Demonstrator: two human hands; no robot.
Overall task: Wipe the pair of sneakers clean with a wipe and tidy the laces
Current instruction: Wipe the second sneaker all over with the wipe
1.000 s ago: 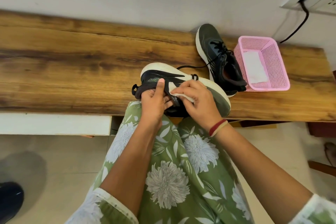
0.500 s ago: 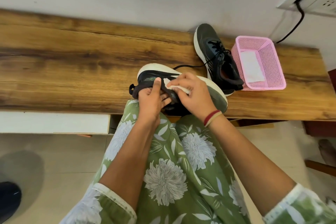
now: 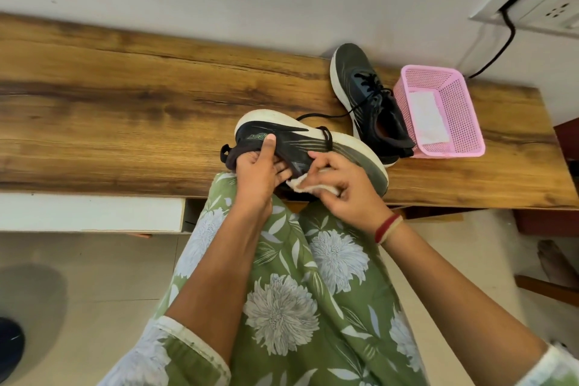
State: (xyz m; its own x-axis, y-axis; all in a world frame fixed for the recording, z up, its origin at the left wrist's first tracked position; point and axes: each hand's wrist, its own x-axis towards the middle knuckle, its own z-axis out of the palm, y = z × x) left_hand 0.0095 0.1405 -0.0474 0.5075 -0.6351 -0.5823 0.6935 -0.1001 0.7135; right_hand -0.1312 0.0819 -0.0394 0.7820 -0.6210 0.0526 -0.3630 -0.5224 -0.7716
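A dark sneaker with a white sole lies on its side at the near edge of the wooden table. My left hand grips its heel collar, thumb pressed on the side panel. My right hand holds a bunched white wipe against the shoe's lower side near the opening. The second dark sneaker stands upright behind, to the right, its black lace trailing loose across the table toward the first shoe.
A pink plastic basket with a white wipe in it stands right of the second sneaker. A wall socket with a black cable is at the top right. The table's near edge crosses just under the shoe, above my lap.
My right hand has slid the wipe down and toward me along the shoe's side. My left hand keeps its grip on the heel.
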